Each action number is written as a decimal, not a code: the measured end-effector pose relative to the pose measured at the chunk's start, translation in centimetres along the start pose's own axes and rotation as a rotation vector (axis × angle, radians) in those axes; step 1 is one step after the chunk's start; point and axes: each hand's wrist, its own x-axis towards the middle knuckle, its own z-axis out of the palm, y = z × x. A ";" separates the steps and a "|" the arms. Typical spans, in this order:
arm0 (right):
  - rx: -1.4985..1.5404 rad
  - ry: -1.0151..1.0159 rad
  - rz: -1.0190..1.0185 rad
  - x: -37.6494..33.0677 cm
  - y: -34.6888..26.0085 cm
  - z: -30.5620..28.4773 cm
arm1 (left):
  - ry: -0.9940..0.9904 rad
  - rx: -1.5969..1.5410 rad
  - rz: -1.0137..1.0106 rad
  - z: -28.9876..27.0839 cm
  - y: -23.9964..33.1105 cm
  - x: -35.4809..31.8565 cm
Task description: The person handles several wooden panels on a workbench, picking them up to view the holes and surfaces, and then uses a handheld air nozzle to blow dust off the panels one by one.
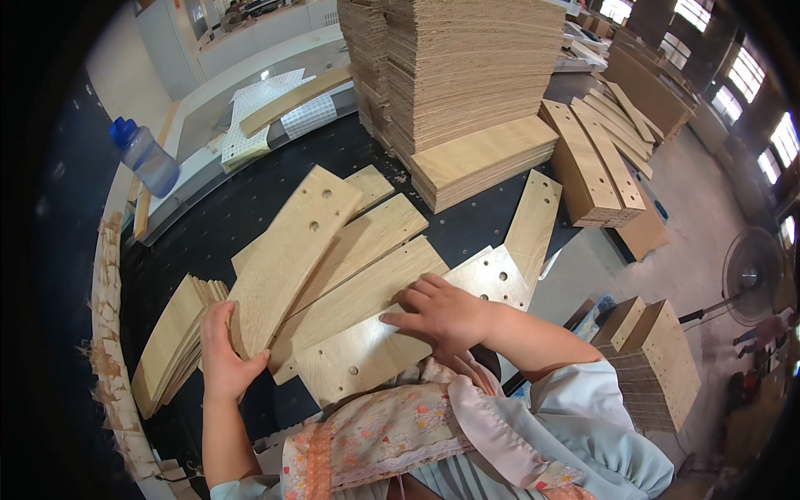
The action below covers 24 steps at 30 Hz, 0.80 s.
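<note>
My left hand [223, 358] grips the lower end of a light wooden board [292, 258] with drilled holes near its far end, thumb on one side and fingers on the other. That board lies slantwise over other boards, its far end appearing raised. My right hand [442, 312] rests with fingers stretched out on a glossy drilled board [354, 362] along the table's near side. Between them lie another plain board [367, 296] and a board behind it [367, 242]. Left of my left hand leans a fanned stack of boards [171, 346].
A tall stack of thin wooden boards [475, 75] rises at the back of the black table [233, 196]. Drilled board stacks [592, 175] stand at the right, with another stack [654, 358] lower down. A blue-capped water bottle [150, 158] stands far left; a fan [746, 275] is at right.
</note>
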 end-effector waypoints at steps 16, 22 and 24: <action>-0.013 0.021 -0.028 0.8 3.7 -1.2 | 0.022 -0.089 -0.089 0.0 0.3 -3.2; -0.007 -0.017 0.027 -0.2 3.1 -1.6 | -0.041 -0.109 -0.001 3.1 -0.4 -1.8; -0.027 -0.026 0.031 -0.6 3.0 -1.4 | -0.084 -0.103 0.005 4.0 -0.6 -1.2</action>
